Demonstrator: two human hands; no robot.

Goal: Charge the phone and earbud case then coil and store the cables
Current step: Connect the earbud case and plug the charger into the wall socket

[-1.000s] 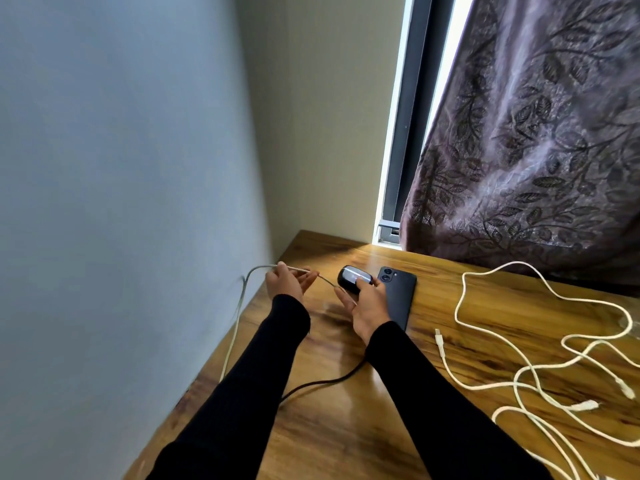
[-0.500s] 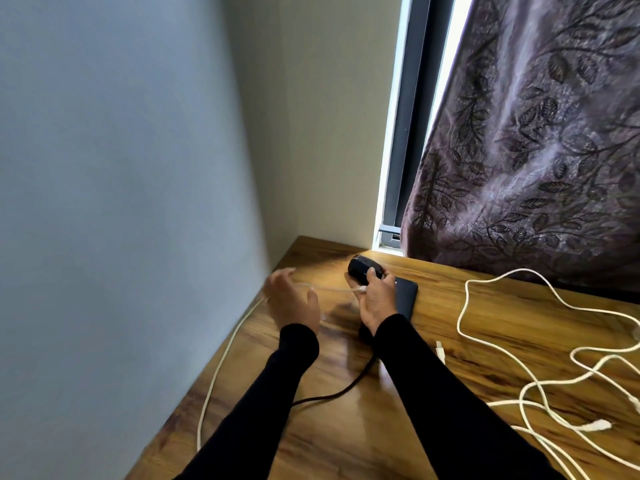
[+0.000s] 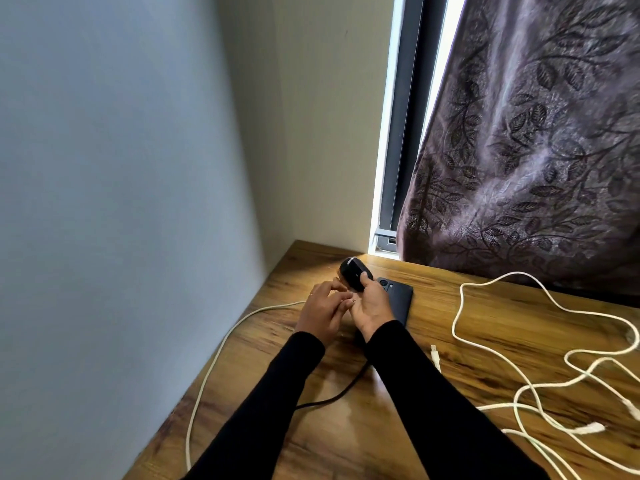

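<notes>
My right hand point(image 3: 372, 306) grips a black earbud case point(image 3: 353, 273), tilted up above the wooden desk point(image 3: 485, 327). My left hand point(image 3: 323, 311) is right beside it, fingers pinched on the end of a cream cable point(image 3: 214, 362) that runs off the desk's left edge. The plug itself is hidden between my fingers. A black phone point(image 3: 400, 299) lies face down just right of my right hand. A black cable point(image 3: 332, 398) runs from under my right wrist toward the left arm.
A tangle of white cables point(image 3: 540, 386) with loose plugs sprawls over the desk's right half. A grey wall bounds the desk on the left. A patterned purple curtain point(image 3: 519, 150) hangs at the back right, beside a window frame.
My left hand has moved right, up against my right hand, bringing the cream cable's end to the case. The case has stayed raised in my right hand.
</notes>
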